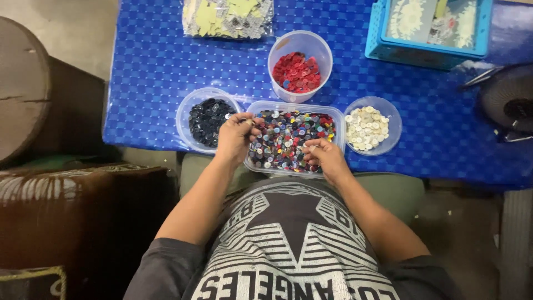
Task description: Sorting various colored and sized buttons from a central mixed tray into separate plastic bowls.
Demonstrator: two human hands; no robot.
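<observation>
A: Position of the left hand point(236, 136)?

B: Over the left end of the rectangular tray of mixed-colour buttons point(291, 139), near the rim that meets the round tub of dark buttons point(208, 119). Fingers curled in, thumb and forefinger tips pressed together on something small (too tiny to name; a pale glint shows at the tips).

A: Right hand point(325, 158)?

B: At the tray's near right corner. Fingers bent, thumb against forefinger, pinching a small pale item, probably a button; I cannot tell its colour for certain. The other fingers fold loosely under.

A: Tray location?

B: On the blue checked tablecloth point(150, 72), at the table's near edge, directly in front of the person's chest. It touches or nearly touches the dark-button tub on its left and the round tub of cream-white buttons point(367, 126) on its right.

A: Behind it?

B: A taller clear cup of red buttons point(298, 69), just beyond the tray's far rim. Farther back, a clear bag of grey and yellow pieces point(227, 16) and a light-blue basket point(427, 30) at upper right. A dark fan point(508, 100) sits at the right edge.
</observation>
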